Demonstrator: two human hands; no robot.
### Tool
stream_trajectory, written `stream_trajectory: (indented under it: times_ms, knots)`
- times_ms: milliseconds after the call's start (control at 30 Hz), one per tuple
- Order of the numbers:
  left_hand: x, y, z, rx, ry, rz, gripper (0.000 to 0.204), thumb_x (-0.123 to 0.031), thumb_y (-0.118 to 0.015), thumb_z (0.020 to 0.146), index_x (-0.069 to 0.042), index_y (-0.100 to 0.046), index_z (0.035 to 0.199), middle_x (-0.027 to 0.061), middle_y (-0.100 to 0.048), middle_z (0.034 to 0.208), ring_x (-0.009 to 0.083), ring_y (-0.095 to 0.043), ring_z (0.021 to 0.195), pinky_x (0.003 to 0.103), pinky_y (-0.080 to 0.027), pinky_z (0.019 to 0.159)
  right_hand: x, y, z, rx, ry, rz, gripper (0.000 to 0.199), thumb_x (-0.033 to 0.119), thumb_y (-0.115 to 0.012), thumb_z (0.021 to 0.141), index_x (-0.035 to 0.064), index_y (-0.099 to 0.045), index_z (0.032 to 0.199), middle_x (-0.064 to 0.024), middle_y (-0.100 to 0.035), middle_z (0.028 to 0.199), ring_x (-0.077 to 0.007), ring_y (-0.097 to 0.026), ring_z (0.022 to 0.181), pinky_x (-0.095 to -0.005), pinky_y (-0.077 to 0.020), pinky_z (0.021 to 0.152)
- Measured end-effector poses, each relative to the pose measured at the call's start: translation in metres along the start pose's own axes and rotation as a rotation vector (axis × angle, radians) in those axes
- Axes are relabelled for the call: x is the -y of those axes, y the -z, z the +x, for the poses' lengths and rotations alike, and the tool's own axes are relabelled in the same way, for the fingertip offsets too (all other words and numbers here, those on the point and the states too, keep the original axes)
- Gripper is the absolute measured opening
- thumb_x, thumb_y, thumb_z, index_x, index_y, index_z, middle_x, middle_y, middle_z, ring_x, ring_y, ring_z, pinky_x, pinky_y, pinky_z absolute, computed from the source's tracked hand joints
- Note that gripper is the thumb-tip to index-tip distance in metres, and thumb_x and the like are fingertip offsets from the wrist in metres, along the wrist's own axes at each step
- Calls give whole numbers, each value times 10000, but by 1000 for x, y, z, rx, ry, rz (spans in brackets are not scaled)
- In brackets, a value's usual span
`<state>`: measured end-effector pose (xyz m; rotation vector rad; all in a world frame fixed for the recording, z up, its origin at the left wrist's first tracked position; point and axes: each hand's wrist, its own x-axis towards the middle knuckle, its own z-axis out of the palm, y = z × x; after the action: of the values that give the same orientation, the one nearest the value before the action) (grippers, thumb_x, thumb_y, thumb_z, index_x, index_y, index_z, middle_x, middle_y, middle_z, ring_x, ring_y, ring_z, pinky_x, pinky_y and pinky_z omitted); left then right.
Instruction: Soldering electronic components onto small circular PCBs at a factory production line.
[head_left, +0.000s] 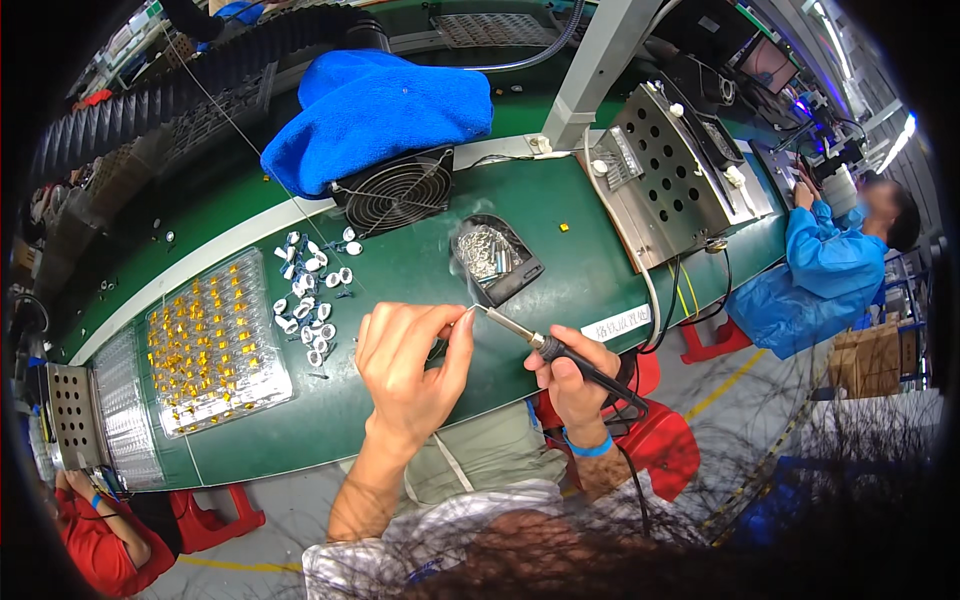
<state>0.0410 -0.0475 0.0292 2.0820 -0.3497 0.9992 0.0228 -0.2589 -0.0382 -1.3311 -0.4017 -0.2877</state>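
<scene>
My right hand [578, 395] grips a soldering iron [522, 331] by its dark handle, the metal tip angled up and left. At that tip, my left hand [408, 375] pinches thumb and forefinger together on something thin and too small to name. A dark bit also shows inside the left palm, mostly hidden. Just beyond the fingertips stands a black tray [525, 276] with silvery metal curls [485, 252] in it. Faint smoke drifts around the tray's left side.
Left lie several small white parts with dark wires [315, 262] and a clear tray [278, 385] of orange pieces. Behind are a black fan [398, 192] and blue cloth [385, 110]. A perforated metal box [665, 165] stands right. Co-workers sit at both ends.
</scene>
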Motion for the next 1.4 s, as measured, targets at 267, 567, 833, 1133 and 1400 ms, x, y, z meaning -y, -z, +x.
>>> stream_trajectory:
  times_ms: [267,567,833,1133,1400]
  knots:
    - [2,5,0,-11,18,4,174,-23,-850,788,-87,-730,897,-5,-695,784,189,-609,709,338,-404,663,3,-2,0,-12,3,10,417,184,-747,973,-32,-671,1322,-177,-770,882,-121,-627,612,-257,-506,557]
    - [0,51,-7,123,59,158,186,39,-787,825,-69,-698,949,65,-667,859,265,-627,823,409,-485,816,36,-16,34,18,265,-833,350,86,-755,927,-56,-674,1236,-169,-699,942,-286,-688,785,-376,-539,691]
    - [31,104,-21,351,-109,268,215,-68,-866,779,-89,-733,947,25,-692,916,266,-637,940,395,-478,855,25,-26,33,117,326,-943,359,-28,-736,890,-64,-699,1245,-212,-698,1009,-360,-692,857,-429,-554,788]
    - [113,204,43,222,88,462,135,-55,-728,912,2,-731,1035,174,-745,1001,368,-709,954,425,-556,843,1,-20,13,67,281,-700,506,-46,-742,900,-89,-592,1382,-211,-753,977,-329,-719,846,-396,-571,767]
    - [305,204,120,476,262,594,342,-65,-620,955,-34,-719,1281,225,-714,1265,394,-675,1197,450,-528,1047,-13,-18,2,2,240,-632,398,118,-604,1072,-61,-540,1422,-175,-780,969,-199,-636,672,-316,-524,619]
